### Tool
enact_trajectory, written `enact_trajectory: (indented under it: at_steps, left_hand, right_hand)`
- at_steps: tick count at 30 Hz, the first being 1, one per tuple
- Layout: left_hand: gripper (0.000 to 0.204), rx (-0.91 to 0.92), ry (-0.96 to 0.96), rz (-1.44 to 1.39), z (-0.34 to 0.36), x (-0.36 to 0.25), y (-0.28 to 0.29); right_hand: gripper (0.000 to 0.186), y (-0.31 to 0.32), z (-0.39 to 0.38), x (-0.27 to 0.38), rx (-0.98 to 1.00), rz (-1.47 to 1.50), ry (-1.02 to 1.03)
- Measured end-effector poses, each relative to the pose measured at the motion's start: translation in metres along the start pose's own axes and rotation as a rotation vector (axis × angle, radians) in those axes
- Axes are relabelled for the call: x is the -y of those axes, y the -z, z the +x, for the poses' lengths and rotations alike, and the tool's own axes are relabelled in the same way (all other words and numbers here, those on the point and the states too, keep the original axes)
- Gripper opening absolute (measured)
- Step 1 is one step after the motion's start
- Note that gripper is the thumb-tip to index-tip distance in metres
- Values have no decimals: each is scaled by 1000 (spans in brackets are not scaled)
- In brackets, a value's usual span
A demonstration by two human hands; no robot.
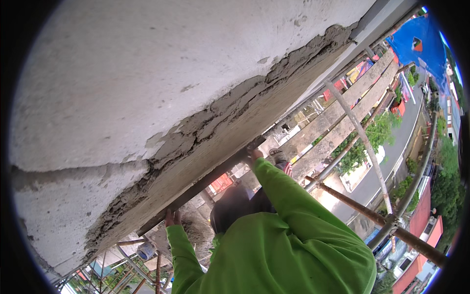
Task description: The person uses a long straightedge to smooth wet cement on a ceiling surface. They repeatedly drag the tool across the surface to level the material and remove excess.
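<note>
A long, dark, straight bar lies along the lower edge of the concrete wall. Near its lower-left end, my left hand holds it with the fingers against its side. My right hand grips it close to the upper-right end, where part of the hand is hidden by the bar and sleeve. Above the bar runs a smoother grey band, bordered by a ragged, cracked strip of rough mortar. Both of my arms are in green sleeves.
Scaffold planks stretch away at the upper right, with metal pipes crossing them. A rusty pipe and a curved rail lie to my right, high above a road. A bucket hangs or stands at the lower left.
</note>
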State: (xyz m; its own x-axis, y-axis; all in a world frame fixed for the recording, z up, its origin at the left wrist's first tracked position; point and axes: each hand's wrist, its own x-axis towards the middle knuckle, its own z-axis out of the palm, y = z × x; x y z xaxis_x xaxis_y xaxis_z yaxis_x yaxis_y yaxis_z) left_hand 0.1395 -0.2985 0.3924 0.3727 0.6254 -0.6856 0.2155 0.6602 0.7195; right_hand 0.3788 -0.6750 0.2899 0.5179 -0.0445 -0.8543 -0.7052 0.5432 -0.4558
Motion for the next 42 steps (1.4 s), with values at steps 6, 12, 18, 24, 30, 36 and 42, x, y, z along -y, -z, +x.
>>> enact_trajectory:
  at_steps: [6,12,18,24,30,36,42]
  left_hand:
    - [34,-37,-49,94,38,-27,15]
    - [30,-65,-74,63,51,3,-2]
    - [24,-24,-27,3,56,57,-50]
    - [19,2,50,-8,41,110,-117]
    - [33,39,120,-70,24,155,-165]
    - [35,168,271,-34,7,182,-241]
    - [27,171,257,-85,-60,161,-265]
  right_hand:
    - [27,-33,40,-103,136,274,-152]
    - [37,-29,78,-105,-60,238,-285]
    - [30,9,124,-34,-265,125,-186]
    - [27,56,157,41,-371,-54,-43]
    - [27,101,191,104,-412,-422,123]
    - [31,194,274,171,-451,-1310,676]
    - [21,105,105,253,-542,-880,431]
